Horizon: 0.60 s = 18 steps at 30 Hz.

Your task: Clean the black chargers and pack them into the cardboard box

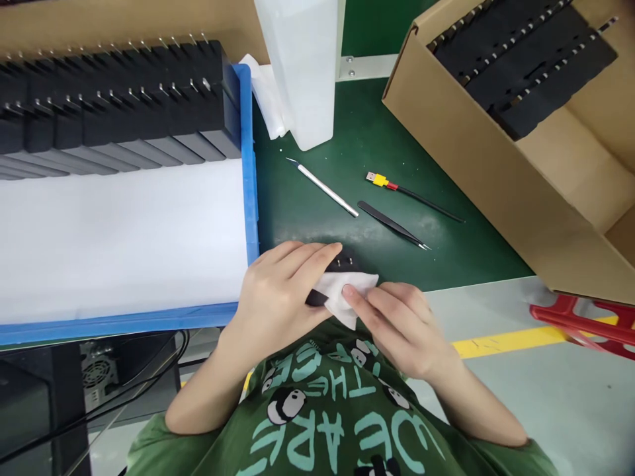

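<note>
My left hand (282,287) is wrapped around a black plastic part with metal pins (347,262) at the table's near edge. Most of the part is hidden by the hand and a white cloth. My right hand (401,317) presses the white cloth (342,301) against the part with its fingers. Beyond the hands, on the green table, lie a silver craft knife (327,190), black tweezers (391,223) and a short USB cable (411,193) with a yellow and red end.
Left, a blue-edged tray (249,198) holds a row of black pinned parts (124,106). An open cardboard box (461,165) with black pinned parts stands right. A white container (310,73) and white cloth (268,99) are at the back. A red plastic frame (585,320) is below the box.
</note>
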Each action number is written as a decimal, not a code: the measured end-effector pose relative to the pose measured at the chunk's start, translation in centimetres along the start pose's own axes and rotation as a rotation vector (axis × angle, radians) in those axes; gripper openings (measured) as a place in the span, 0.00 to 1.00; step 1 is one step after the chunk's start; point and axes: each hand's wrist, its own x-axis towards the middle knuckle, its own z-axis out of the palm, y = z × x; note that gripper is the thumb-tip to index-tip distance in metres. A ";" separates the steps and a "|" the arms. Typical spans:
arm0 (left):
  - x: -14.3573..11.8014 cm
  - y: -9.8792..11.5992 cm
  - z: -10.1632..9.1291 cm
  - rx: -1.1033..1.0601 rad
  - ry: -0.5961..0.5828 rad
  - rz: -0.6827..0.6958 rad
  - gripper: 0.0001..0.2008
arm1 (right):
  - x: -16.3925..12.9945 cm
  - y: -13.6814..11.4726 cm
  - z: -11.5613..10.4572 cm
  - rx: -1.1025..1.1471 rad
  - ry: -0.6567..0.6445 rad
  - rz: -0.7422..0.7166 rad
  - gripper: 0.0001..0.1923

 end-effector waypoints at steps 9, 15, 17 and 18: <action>-0.1 0.0 -0.1 0.026 -0.009 0.016 0.17 | 0.5 1.7 -0.2 0.060 -0.069 -0.205 0.18; -0.1 0.0 0.2 0.037 -0.013 0.014 0.27 | -2.4 4.0 -2.7 -0.127 0.011 -0.035 0.26; -0.2 0.0 0.0 0.054 -0.021 0.019 0.30 | -3.2 4.2 -3.5 -0.107 0.221 0.155 0.30; -0.2 0.0 -0.3 0.065 -0.031 0.019 0.32 | -3.5 4.3 -3.6 -0.023 0.349 0.298 0.28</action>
